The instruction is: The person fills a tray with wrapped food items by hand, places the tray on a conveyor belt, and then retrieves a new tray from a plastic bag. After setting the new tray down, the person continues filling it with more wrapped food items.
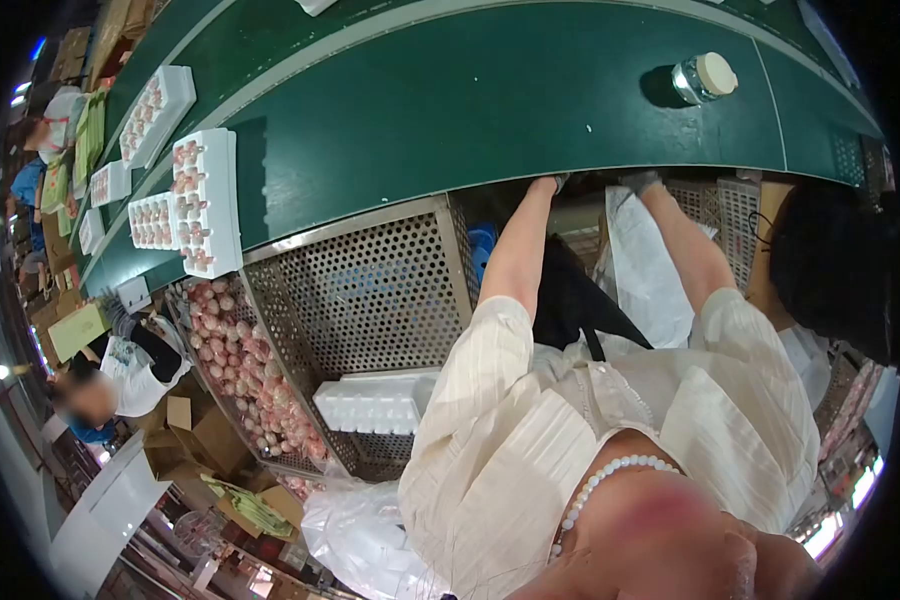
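Both my hands reach under the front edge of the green table [420, 110]. My left hand [560, 181] shows only as a dark grey patch past the wrist, perhaps a glove; its fingers are hidden below the edge. Likewise my right hand [640, 181] has a grey covering, and its fingers are out of sight. A white plastic sheet or bag [645, 265] hangs just below my right hand, between my forearms. Whether either hand holds anything cannot be made out.
A lidded glass jar [705, 78] stands on the table at right. White trays of small pinkish-white pieces [205, 200] lie at left. Below stand a perforated metal bin [370, 280], a white foam tray [370, 403] and bagged round pieces [240, 360]. A co-worker [135, 370] is at left.
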`<state>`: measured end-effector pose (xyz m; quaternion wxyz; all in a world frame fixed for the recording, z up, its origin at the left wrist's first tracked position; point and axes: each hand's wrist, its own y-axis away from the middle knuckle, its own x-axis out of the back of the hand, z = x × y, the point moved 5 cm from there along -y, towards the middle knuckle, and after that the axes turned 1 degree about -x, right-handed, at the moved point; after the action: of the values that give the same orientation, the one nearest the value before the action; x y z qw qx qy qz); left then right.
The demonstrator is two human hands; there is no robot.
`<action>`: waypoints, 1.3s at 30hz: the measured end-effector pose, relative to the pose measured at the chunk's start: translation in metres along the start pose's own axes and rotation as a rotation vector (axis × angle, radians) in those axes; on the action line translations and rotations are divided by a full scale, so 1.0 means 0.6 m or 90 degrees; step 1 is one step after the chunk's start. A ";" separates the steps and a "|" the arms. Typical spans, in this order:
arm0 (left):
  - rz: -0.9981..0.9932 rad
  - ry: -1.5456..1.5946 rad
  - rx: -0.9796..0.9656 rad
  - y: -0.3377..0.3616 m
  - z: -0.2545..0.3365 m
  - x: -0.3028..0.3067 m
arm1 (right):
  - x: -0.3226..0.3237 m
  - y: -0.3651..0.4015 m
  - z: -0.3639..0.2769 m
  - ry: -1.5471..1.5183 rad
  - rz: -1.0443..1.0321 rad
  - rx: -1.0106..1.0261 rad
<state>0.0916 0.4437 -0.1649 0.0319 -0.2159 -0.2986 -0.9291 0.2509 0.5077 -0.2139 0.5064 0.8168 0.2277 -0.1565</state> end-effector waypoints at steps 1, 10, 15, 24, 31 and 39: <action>0.020 -0.017 -0.007 -0.001 -0.001 -0.001 | 0.015 0.000 -0.014 0.070 0.055 0.026; 0.246 -0.562 -0.178 0.134 -0.120 -0.091 | -0.173 0.168 -0.012 1.622 -0.091 0.072; 0.560 0.426 0.011 0.413 -0.100 0.072 | -0.211 0.184 0.130 1.467 -0.333 0.258; 1.148 0.342 0.346 0.841 -0.186 0.197 | -0.590 0.356 0.186 1.015 -0.644 0.400; 0.959 0.325 0.894 1.043 -0.401 0.112 | -0.830 0.438 0.389 1.234 -0.760 0.382; 0.793 0.631 0.650 1.031 -0.436 0.062 | -0.751 0.382 0.707 1.434 -0.550 0.155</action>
<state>0.0742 -0.2098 -0.0052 0.7363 0.1233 -0.4524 -0.4878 -0.0202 -0.0578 -0.0072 -0.1496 0.3942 0.7783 0.4652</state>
